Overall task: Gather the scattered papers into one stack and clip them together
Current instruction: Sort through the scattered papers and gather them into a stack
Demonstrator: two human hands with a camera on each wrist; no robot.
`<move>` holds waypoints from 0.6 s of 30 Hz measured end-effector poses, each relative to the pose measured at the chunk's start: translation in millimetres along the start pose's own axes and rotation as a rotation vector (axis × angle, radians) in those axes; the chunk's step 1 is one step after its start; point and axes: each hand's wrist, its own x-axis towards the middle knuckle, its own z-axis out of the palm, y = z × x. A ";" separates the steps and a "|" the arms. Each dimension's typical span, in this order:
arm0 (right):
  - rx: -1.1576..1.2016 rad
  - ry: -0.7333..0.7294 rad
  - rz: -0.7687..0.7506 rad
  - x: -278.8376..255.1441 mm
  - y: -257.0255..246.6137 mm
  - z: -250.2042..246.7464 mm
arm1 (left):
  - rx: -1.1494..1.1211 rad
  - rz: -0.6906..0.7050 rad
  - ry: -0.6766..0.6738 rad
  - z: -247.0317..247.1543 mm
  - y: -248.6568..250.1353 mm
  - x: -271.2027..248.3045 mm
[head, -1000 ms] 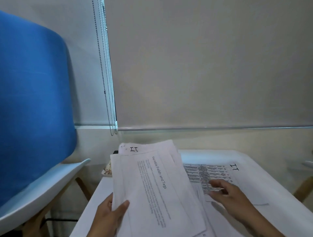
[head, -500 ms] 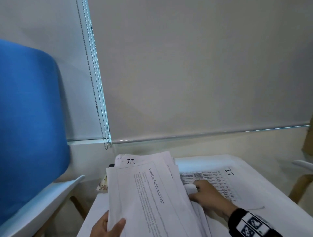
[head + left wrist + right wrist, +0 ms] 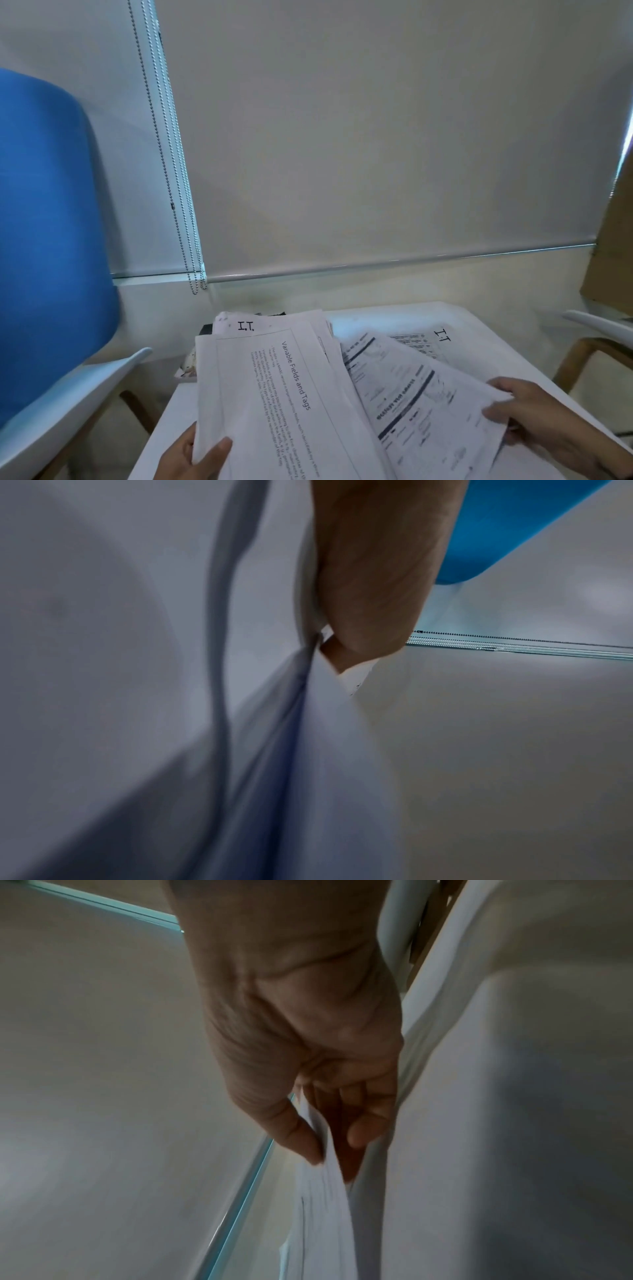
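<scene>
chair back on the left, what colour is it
Blue: the chair back is a plain solid blue above a white seat. The head view shows it best.

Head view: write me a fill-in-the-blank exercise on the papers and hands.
1. The left hand holds the stack whose top page is titled "Variable Fields and ____".
2. The right hand pinches a printed sheet by its ____ edge.
3. The chair back on the left is ____.

Missing: Tags; right; blue
</scene>
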 end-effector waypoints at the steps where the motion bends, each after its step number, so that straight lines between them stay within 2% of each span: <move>1: -0.006 -0.060 0.032 -2.2 1.8 -2.8 | 0.017 -0.012 -0.016 0.9 1.6 0.5; 4: -0.104 -0.237 0.101 -12.6 -1.6 -2.8 | 0.083 -0.036 -0.028 2.5 6.7 1.7; 7: -0.200 -0.226 0.072 -15.6 -5.0 6.5 | 0.123 -0.074 -0.040 4.8 11.9 0.0; 10: -0.177 -0.070 -0.032 -17.6 -10.2 12.9 | 0.151 -0.058 -0.036 3.8 12.8 -3.8; 14: 0.057 0.203 -0.189 -29.5 -15.3 10.6 | 0.083 -0.098 -0.033 4.3 10.0 -8.8; 18: 0.284 0.321 -0.273 -48.2 -14.9 11.0 | 0.125 -0.132 -0.038 8.1 13.2 -8.8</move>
